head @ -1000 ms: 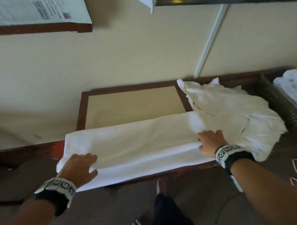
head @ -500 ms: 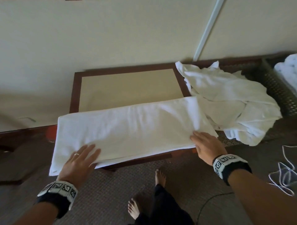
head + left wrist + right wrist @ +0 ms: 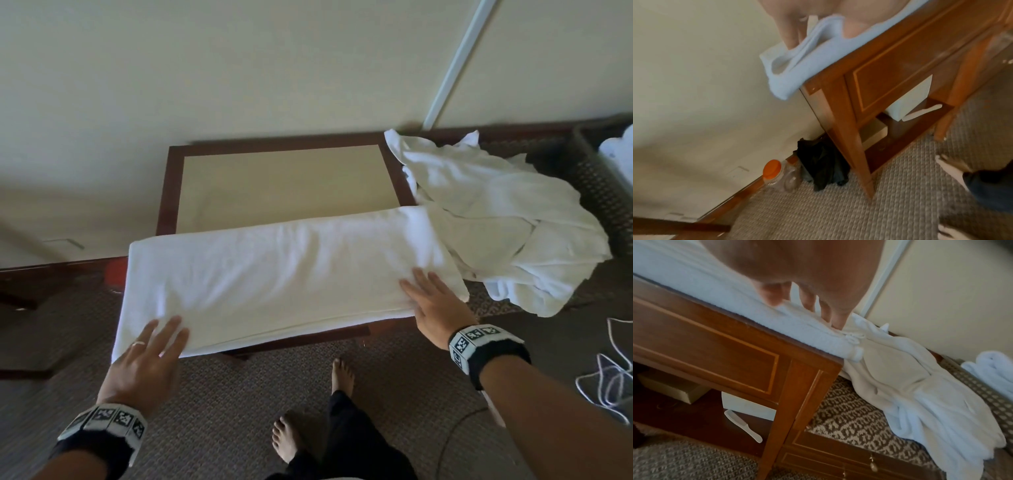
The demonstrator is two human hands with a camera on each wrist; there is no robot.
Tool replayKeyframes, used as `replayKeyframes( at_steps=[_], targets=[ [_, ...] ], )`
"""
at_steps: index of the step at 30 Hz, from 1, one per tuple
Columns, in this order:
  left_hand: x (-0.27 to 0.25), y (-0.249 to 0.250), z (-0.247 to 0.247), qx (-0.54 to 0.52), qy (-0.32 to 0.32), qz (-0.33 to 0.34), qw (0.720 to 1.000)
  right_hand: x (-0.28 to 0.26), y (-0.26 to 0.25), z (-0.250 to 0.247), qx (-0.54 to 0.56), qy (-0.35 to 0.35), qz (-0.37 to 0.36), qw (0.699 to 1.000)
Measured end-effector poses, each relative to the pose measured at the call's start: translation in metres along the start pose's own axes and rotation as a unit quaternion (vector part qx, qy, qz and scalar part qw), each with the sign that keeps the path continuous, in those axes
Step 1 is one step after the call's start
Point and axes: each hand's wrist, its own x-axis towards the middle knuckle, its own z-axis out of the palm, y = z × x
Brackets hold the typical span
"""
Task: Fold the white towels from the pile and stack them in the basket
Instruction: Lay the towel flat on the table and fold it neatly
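A long white towel (image 3: 291, 270), folded lengthwise, lies across the front of the small wooden table (image 3: 284, 185). My left hand (image 3: 161, 339) rests flat on its near left corner, which overhangs the table's edge. My right hand (image 3: 428, 294) lies flat on its right end, fingers straight; in the right wrist view the fingertips (image 3: 836, 319) touch the towel (image 3: 777, 318). A crumpled pile of white towels (image 3: 507, 219) spills off to the right. The dark woven basket (image 3: 603, 185) at the far right holds white towels (image 3: 616, 150).
The table stands against a cream wall. My bare feet (image 3: 342, 373) are on the carpet below it. White cable (image 3: 613, 377) lies on the floor at right. An orange-lidded jar (image 3: 774, 168) and a black bag (image 3: 822, 164) sit by the table's left leg. A comb (image 3: 744, 425) lies on the lower shelf.
Both hands gripped the towel's near edge a second ago; the towel has since been folded over lengthwise and the hands now lie flat on it. The view has tilted down.
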Motion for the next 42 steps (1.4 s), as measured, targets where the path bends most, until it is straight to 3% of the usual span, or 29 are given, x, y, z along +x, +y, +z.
replayKeyframes(
  at_steps=[3, 6, 9, 12, 14, 16, 21, 25, 29, 33, 36, 38, 42],
  targets=[
    [0.028, 0.03, -0.013, -0.04, 0.002, -0.047, 0.998, 0.003, 0.004, -0.01, 0.045, 0.06, 0.045, 0.996],
    [0.068, 0.063, -0.017, -0.07, 0.009, -0.061, 0.996, 0.015, 0.011, -0.023, 0.004, 0.05, 0.12, 0.992],
    [0.097, 0.092, -0.004, -0.078, -0.046, -0.043, 0.995, 0.025, 0.024, -0.022, 0.012, 0.076, 0.188, 0.979],
    [0.11, 0.112, 0.017, -0.056, -0.112, -0.03, 0.992, 0.032, 0.034, -0.018, 0.166, 0.057, 0.23, 0.957],
    [0.112, 0.117, 0.027, -0.051, -0.121, -0.038, 0.991, 0.037, 0.042, -0.02, 0.232, 0.018, 0.241, 0.942],
    [0.113, 0.119, 0.028, -0.05, -0.124, -0.04, 0.99, 0.044, 0.051, -0.024, 0.236, -0.035, 0.252, 0.938],
    [0.143, 0.128, 0.021, -0.088, -0.139, -0.051, 0.985, 0.08, 0.085, -0.051, 0.292, -0.025, 0.274, 0.916],
    [0.191, 0.146, 0.016, -0.098, -0.143, -0.047, 0.984, 0.125, 0.116, -0.099, 0.305, -0.03, 0.312, 0.899],
    [0.242, 0.17, 0.008, -0.112, -0.148, -0.049, 0.981, 0.169, 0.125, -0.168, 0.137, 0.121, 0.255, 0.95],
    [0.281, 0.164, -0.007, -0.098, -0.173, -0.06, 0.978, 0.194, 0.12, -0.234, -0.007, 0.294, 0.168, 0.941],
    [0.29, 0.148, -0.012, -0.112, -0.173, -0.035, 0.978, 0.195, 0.102, -0.258, -0.011, 0.329, 0.123, 0.936],
    [0.291, 0.14, -0.013, -0.175, -0.115, -0.036, 0.977, 0.19, 0.079, -0.256, -0.007, 0.326, 0.072, 0.943],
    [0.294, 0.118, -0.032, -0.345, 0.006, -0.14, 0.928, 0.165, 0.007, -0.213, -0.013, 0.331, -0.071, 0.941]
  ],
)
